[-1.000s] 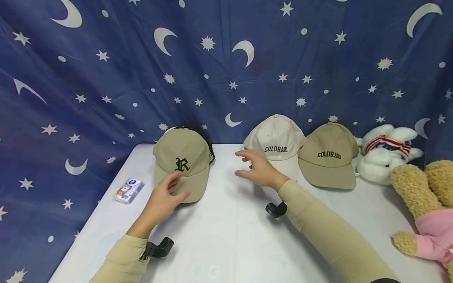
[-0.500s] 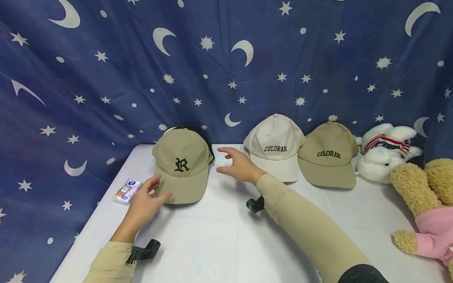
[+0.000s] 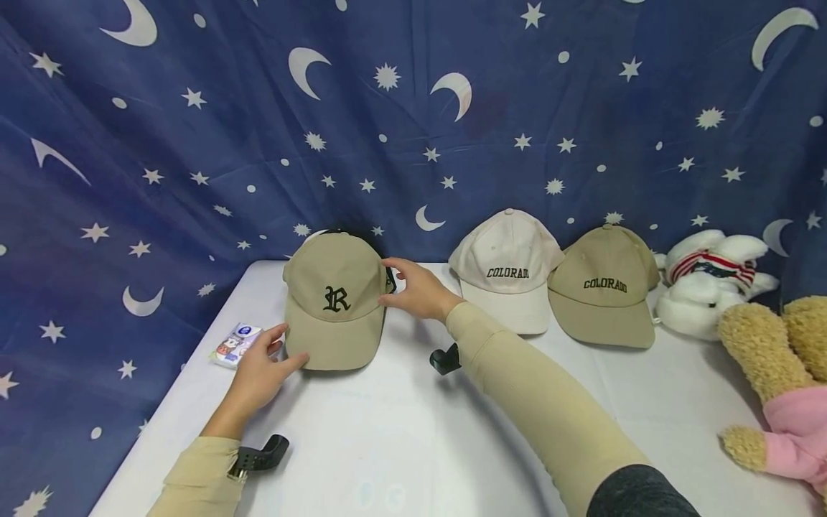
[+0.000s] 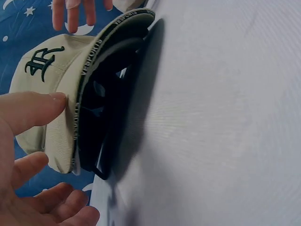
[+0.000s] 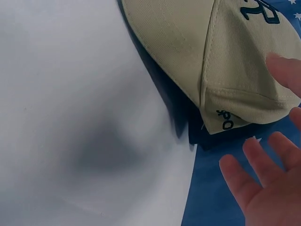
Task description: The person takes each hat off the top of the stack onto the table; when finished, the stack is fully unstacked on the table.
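A khaki baseball cap (image 3: 334, 287) with a dark letter R sits at the left of the table, its brim toward me. Beneath it the left wrist view shows darker headwear (image 4: 94, 127), stacked close under the brim. My left hand (image 3: 260, 377) is at the brim's left edge, thumb in front and fingers spread; whether it touches cannot be told. By the right side of the crown is my right hand (image 3: 420, 291), thumb and fingers extended and parted around that side. Its fingers look loose in the right wrist view, holding nothing.
A small purple-and-white tissue pack (image 3: 237, 345) lies left of the cap, partly behind my left hand. A white COLORADO cap (image 3: 507, 269) and a khaki one (image 3: 602, 283) stand to the right. Beyond are a white plush toy (image 3: 701, 301) and a teddy bear (image 3: 752, 352). A starry curtain (image 3: 413, 129) hangs behind.
My right hand has moved left from in front of the white cap to the R cap's right side. My left hand has shifted left and slightly down, from over the brim to its left edge.
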Motion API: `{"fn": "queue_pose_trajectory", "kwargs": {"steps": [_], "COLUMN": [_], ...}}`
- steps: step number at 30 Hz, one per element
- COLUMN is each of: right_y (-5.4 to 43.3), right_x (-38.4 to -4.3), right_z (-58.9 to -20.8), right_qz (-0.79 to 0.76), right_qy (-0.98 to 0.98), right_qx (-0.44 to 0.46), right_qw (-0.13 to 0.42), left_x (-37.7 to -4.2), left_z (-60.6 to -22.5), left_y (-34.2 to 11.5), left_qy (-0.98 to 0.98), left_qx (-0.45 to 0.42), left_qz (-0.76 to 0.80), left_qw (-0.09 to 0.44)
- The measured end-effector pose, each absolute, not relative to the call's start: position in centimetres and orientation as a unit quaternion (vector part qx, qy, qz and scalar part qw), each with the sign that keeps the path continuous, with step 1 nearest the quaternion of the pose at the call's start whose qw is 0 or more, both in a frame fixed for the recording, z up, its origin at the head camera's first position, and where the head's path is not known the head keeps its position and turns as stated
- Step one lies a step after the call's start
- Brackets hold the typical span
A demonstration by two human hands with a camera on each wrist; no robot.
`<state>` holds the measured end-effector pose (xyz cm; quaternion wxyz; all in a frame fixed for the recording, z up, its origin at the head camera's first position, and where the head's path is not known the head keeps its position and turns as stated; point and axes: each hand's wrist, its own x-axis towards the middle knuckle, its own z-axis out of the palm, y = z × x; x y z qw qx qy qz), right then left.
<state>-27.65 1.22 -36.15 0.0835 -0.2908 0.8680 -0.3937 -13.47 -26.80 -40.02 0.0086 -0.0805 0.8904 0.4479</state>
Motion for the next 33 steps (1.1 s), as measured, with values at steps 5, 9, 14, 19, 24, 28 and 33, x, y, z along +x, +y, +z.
{"fn": "queue_pose_trajectory", "kwargs": {"steps": [5, 9, 14, 19, 24, 28, 33], "right_y": [0.6, 0.3, 0.2, -0.1, -0.2, -0.2, -0.3], "right_x": [-27.7, -27.7, -27.7, -27.8, -27.7, -27.6, -27.5], "right_z": [-36.0, -36.1, -36.1, -36.1, -36.2, -36.3, -36.4], "right_qz": [-0.405, -0.413, -0.433, -0.441, -0.442, -0.437, -0.446], "right_qy": [0.865, 0.863, 0.854, 0.846, 0.847, 0.850, 0.843], "right_qx": [-0.280, -0.270, -0.267, -0.275, -0.276, -0.285, -0.297], "right_qw": [0.101, 0.108, 0.113, 0.121, 0.108, 0.081, 0.059], "left_x": [-13.6, -13.7, -13.7, -13.7, -13.6, -13.5, -13.3], "left_z": [-40.5, -40.6, -40.6, -40.5, -40.4, -40.5, -40.5], "left_y": [-26.9, -26.9, -26.9, -26.8, -26.6, -26.5, -26.5], "left_qy": [0.883, 0.878, 0.878, 0.878, 0.877, 0.880, 0.884], "left_qx": [-0.079, -0.079, -0.075, -0.074, -0.078, -0.080, -0.088], "left_qz": [0.462, 0.473, 0.472, 0.472, 0.474, 0.469, 0.458], "left_qw": [0.012, 0.014, 0.012, 0.012, 0.014, 0.014, 0.021]}}
